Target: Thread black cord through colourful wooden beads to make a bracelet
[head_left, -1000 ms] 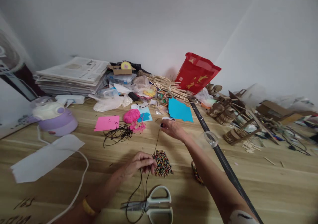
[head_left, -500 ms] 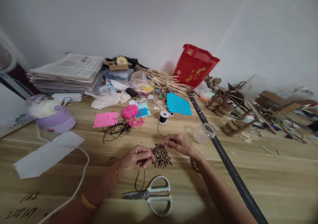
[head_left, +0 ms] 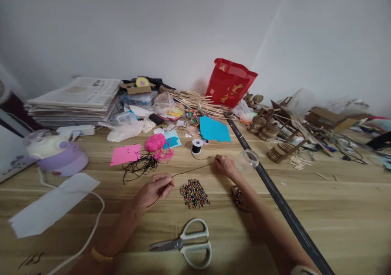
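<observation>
My left hand [head_left: 154, 189] is closed, pinching one end of a thin black cord [head_left: 191, 170]. The cord runs taut across the wooden table to my right hand [head_left: 225, 165], which is closed on its other part, near a small spool of black cord [head_left: 197, 146]. A pile of small coloured beads [head_left: 193, 193] lies on the table just below the stretched cord, between my hands. White-handled scissors [head_left: 186, 245] lie close to me. A beaded bracelet [head_left: 238, 198] rests beside my right forearm.
A tangle of black cord [head_left: 139, 166], pink yarn [head_left: 155, 142], pink paper [head_left: 126, 154] and blue paper [head_left: 214, 129] lie beyond. A clear round container [head_left: 249, 160] touches a long black strip [head_left: 275, 204]. Stacked newspapers [head_left: 76, 100], a red bag [head_left: 229, 82], a purple appliance [head_left: 55, 155] and craft clutter ring the table.
My right hand came back from the spool to the beads, then moved out to the right. My left hand shifted left, so the black cord is now pulled taut between them.
</observation>
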Tool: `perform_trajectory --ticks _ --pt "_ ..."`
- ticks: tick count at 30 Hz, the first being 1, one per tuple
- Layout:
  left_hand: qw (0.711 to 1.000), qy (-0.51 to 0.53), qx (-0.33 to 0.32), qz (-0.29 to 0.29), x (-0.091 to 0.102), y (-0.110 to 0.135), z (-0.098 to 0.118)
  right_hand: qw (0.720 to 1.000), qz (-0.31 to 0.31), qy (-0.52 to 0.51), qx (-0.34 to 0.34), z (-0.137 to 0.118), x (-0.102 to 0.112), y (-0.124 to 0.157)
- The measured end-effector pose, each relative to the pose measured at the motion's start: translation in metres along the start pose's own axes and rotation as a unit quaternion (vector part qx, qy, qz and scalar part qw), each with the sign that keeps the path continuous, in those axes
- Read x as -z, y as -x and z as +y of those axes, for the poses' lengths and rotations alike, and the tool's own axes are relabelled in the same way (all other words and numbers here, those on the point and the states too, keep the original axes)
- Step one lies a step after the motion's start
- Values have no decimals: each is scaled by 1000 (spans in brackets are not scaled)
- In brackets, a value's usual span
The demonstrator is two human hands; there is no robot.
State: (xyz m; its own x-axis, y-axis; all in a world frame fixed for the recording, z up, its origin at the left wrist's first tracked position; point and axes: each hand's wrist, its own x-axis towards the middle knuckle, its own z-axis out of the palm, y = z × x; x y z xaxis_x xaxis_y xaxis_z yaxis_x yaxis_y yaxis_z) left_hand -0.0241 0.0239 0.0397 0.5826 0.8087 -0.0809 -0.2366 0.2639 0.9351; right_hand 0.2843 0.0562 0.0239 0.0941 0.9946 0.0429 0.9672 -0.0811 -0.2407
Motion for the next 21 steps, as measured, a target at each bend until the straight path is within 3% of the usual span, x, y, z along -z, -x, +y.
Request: perform_trajectory --ticks 4,7,8,10,13,15,17,21 --pt "999 -44 19 -22 -5 -3 -10 999 19 -21 45 -22 5 10" --pt "995 -90 24 -48 -11 -5 -14 989 -1 -89 118 -47 8 31" --pt "993 -102 23 -55 -14 -5 -14 969 -33 -184 163 -55 9 40" --pt "990 -121 25 -71 -19 -6 -13 901 -147 -335 233 -69 10 58" --pt "985 -139 38 -99 -27 -6 -9 818 -248 -447 263 -79 12 76" --pt "982 -149 47 -107 -32 -5 -6 787 -280 -485 260 -78 13 78" --pt "980 -162 53 -101 -36 -5 -2 799 -261 -486 238 -70 16 75" --pt "978 -186 52 -75 -42 -8 5 861 -152 -445 192 -49 30 67"
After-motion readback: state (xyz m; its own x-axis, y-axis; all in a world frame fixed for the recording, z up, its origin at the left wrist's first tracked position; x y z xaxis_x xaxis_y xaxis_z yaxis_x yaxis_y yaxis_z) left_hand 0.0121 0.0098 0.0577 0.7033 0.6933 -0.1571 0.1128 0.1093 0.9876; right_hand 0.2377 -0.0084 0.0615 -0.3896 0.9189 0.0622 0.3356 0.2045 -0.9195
